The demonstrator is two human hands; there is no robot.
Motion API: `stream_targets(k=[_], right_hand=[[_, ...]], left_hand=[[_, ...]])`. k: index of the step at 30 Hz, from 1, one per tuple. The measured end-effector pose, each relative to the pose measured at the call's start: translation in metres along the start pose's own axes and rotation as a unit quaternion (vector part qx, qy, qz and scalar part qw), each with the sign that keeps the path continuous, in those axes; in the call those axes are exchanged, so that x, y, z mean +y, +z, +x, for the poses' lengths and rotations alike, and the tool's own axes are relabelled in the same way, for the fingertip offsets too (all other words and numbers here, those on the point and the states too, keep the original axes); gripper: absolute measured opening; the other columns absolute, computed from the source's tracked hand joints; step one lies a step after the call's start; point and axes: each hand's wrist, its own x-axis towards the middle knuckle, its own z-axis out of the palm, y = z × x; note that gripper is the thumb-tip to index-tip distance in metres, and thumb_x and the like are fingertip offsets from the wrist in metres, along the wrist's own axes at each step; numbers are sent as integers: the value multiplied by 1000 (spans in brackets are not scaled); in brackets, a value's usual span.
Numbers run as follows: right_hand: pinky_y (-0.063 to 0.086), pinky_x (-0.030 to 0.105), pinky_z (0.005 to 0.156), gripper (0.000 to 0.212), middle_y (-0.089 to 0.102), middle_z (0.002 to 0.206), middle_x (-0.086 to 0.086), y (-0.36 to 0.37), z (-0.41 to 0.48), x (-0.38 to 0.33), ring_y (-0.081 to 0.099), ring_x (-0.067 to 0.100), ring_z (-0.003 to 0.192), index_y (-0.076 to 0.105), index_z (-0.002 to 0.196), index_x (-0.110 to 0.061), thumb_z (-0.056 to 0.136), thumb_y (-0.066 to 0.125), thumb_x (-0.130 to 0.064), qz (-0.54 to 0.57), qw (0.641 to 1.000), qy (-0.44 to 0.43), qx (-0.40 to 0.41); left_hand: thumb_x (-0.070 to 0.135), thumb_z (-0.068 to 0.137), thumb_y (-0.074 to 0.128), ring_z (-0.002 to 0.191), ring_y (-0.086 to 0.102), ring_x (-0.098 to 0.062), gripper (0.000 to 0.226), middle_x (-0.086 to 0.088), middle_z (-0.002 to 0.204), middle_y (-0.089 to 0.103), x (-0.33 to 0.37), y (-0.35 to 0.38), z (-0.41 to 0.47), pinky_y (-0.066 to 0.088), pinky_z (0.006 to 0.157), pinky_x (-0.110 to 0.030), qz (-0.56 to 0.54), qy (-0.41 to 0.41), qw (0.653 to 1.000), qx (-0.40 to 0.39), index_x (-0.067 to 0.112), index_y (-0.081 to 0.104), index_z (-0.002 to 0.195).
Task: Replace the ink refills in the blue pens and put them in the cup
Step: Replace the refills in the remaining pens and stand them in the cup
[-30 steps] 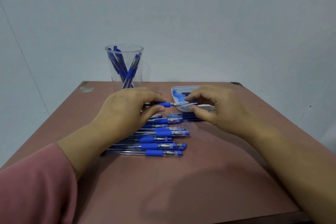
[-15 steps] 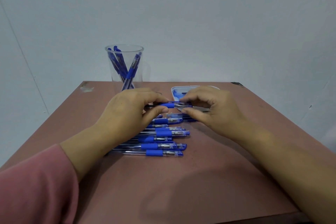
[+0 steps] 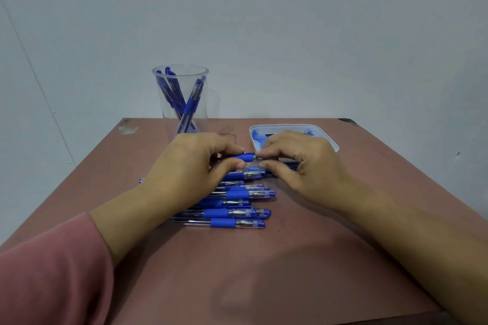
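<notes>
My left hand (image 3: 190,166) grips a blue pen (image 3: 244,158) by its blue grip, held level above the table. My right hand (image 3: 298,166) pinches the pen's tip end between thumb and fingers, right against the left hand's fingers. Below them lies a row of several blue pens (image 3: 232,206) on the brown table, partly hidden under my left hand. A clear plastic cup (image 3: 181,97) stands at the back left with several blue pens upright in it.
A white shallow tray (image 3: 327,137) stained with blue ink sits at the back right, partly behind my right hand. Dark refills (image 3: 287,165) lie beside the pens under my right hand. The brown table (image 3: 264,272) ends near the bottom; a grey wall stands behind.
My right hand moved left along the pen until its fingers met my left hand's; the gap with the bare refill tip is closed now.
</notes>
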Motion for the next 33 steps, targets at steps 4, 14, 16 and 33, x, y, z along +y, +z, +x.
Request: stream_targets(k=[4, 14, 16, 33], right_hand=[[47, 15, 82, 21, 63, 98, -18, 1, 4, -1, 60, 1, 94, 67, 108, -21, 89, 66, -15, 19, 997, 67, -26], [45, 14, 71, 19, 64, 78, -19, -20, 1, 7, 59, -1, 73, 65, 89, -35, 89, 66, -16, 161, 957, 240, 33], [45, 15, 66, 16, 62, 75, -13, -24, 3, 5, 55, -1, 67, 65, 90, -31, 89, 66, -15, 188, 951, 241, 49], [56, 44, 84, 6, 64, 82, -2, -39, 122, -5, 65, 15, 77, 61, 96, -17, 91, 61, -13, 252, 930, 154, 218]], left_hand=[[50, 80, 54, 79, 63, -3, 40, 19, 86, 68, 2, -1, 1, 53, 71, -18, -4, 6, 1000, -8, 28, 72, 108], [72, 84, 14, 129, 45, -15, 82, 5, 144, 45, 14, -8, -29, 39, 103, -34, 200, -93, 970, -104, 23, 35, 146], [74, 81, 5, 134, 37, -12, 88, 6, 149, 38, 17, -7, -41, 33, 110, -33, 212, -100, 963, -135, 23, 31, 148], [83, 71, -12, 145, 14, -11, 102, 7, 159, 16, 12, 5, -59, 13, 119, -36, 192, -129, 955, -187, 28, 13, 153]])
